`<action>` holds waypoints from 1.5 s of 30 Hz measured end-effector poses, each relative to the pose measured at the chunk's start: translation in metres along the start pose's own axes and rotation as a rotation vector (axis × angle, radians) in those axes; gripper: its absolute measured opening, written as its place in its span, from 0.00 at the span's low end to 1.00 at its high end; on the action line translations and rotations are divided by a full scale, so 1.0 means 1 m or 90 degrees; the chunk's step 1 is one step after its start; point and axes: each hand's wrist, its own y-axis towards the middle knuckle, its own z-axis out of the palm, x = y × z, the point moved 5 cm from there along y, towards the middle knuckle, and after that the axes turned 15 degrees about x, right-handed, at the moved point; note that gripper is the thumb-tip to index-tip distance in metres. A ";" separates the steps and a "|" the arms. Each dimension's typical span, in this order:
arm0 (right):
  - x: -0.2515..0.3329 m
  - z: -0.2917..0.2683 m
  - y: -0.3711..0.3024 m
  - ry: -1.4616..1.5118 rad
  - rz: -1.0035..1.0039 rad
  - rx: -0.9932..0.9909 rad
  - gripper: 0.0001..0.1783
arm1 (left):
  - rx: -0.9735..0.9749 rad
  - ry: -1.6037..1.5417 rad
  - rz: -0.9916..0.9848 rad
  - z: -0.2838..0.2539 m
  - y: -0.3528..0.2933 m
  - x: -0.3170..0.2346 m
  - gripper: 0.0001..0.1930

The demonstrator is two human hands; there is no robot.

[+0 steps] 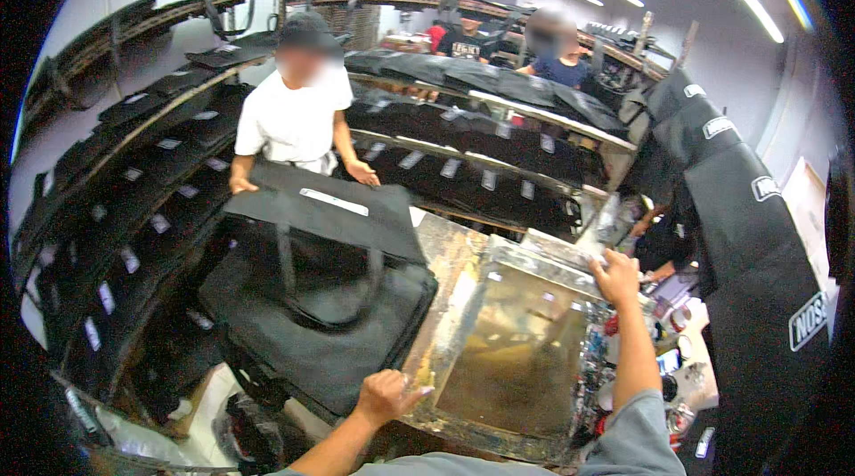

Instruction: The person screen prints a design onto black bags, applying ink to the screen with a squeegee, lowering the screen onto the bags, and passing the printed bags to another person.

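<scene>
A worn screen-printing frame [462, 323] with an amber, see-through mesh [512, 356] lies in front of me. My left hand [389, 398] is at its near left corner, fingers curled and thumb stretched along the edge. At the far right corner, my right hand [617, 277] has its fingers bent over the rim. Left of the frame lie large black bags [321, 356] with long handles, stacked on the work surface. A co-worker in a white shirt [294, 115] holds the far edge of a black panel [356, 222] with a white printed label.
Racks of black bags [445, 133] curve around the left and back. Black printed panels [757, 244] hang over a rail at the right. Small bottles and clutter [672, 342] crowd the right side. Further people [557, 66] stand behind the racks.
</scene>
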 end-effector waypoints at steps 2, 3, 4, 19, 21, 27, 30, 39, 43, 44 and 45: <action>0.003 0.001 -0.002 -0.027 0.002 0.018 0.31 | 0.007 0.037 -0.035 0.018 0.011 0.016 0.24; -0.006 0.005 -0.004 -0.011 -0.033 -0.062 0.31 | -0.003 0.041 -0.082 0.037 0.013 0.037 0.23; -0.004 0.004 -0.002 -0.001 -0.034 -0.055 0.32 | -0.012 0.053 -0.134 0.049 0.012 0.059 0.22; 0.004 0.002 -0.005 0.039 -0.018 -0.030 0.28 | 0.387 0.310 -0.614 0.134 -0.043 0.167 0.48; 0.004 0.002 -0.005 0.063 -0.029 -0.059 0.27 | 0.381 0.297 -0.578 0.137 -0.044 0.172 0.44; -0.003 0.008 -0.001 0.078 -0.012 -0.027 0.32 | 0.379 0.384 -0.342 0.141 -0.040 0.157 0.23; 0.000 0.008 0.003 0.046 -0.008 0.020 0.32 | 0.327 0.320 -0.307 0.128 -0.036 0.173 0.09; -0.015 0.011 0.008 0.038 -0.007 0.012 0.35 | 0.382 -0.063 -0.203 0.046 0.070 0.102 0.14; -0.006 0.005 0.015 0.015 0.016 0.058 0.35 | 0.473 -0.151 -0.202 0.139 0.121 0.032 0.17; -0.019 0.009 0.016 0.031 -0.061 -0.051 0.34 | 0.486 -0.175 -0.186 0.172 0.134 0.008 0.17; -0.028 0.013 0.018 -0.020 -0.056 -0.063 0.36 | 0.478 -0.212 -0.165 0.202 0.145 -0.018 0.17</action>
